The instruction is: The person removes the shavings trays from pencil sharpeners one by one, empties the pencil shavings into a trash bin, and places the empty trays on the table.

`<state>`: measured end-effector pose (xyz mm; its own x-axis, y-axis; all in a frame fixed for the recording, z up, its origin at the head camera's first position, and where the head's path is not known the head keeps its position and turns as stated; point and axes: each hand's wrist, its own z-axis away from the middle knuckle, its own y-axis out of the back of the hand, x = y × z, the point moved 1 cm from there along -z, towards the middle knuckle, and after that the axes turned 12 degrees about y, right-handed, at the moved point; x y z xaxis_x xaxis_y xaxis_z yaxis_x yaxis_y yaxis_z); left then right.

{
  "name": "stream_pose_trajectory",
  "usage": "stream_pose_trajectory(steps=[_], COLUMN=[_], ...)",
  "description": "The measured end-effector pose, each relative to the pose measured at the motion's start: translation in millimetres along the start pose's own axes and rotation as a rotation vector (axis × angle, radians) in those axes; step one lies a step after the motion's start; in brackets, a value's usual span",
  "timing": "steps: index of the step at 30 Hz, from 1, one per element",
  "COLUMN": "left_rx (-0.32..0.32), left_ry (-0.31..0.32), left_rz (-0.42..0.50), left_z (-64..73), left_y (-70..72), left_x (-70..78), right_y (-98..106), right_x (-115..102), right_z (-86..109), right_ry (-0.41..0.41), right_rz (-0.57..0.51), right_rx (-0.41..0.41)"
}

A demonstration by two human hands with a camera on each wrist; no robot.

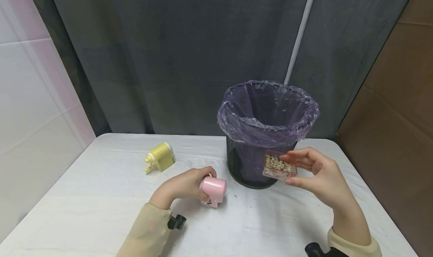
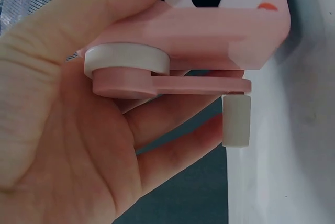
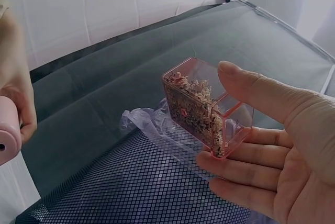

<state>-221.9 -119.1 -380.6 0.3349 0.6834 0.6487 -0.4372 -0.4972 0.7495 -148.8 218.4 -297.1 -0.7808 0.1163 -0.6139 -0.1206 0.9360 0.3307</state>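
Note:
My left hand (image 1: 189,183) grips a pink crank pencil sharpener (image 1: 214,190) just above the white cloth. In the left wrist view its crank arm (image 2: 193,85) and pale handle knob (image 2: 236,120) show, along with a printed cartoon picture. Between thumb and fingers, my right hand (image 1: 318,176) pinches a clear pink shavings drawer (image 1: 278,166) in front of the bin. Pencil shavings (image 3: 196,106) lie in that drawer, seen closer in the right wrist view. Behind it stands a black mesh trash bin (image 1: 236,161) lined with a purple plastic bag (image 1: 267,131).
A yellow crank pencil sharpener (image 1: 161,157) lies toward the back left of the white-covered table (image 1: 84,197). A dark grey curtain (image 1: 162,61) hangs behind, and a brown panel (image 1: 392,118) borders the right side. A few dark specks lie near the bin's base.

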Motion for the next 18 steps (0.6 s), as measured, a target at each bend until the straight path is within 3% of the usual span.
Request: stream_pose_trajectory(steps=[18], left_rx=[-0.044], left_ry=[0.051], left_rz=[0.016], left_z=[-3.8], left_y=[-2.0], left_x=[-10.2], right_y=[3.2], right_x=[-4.7], right_z=[-0.6], right_ry=[0.013], right_rz=[0.006], right_rx=[-0.007])
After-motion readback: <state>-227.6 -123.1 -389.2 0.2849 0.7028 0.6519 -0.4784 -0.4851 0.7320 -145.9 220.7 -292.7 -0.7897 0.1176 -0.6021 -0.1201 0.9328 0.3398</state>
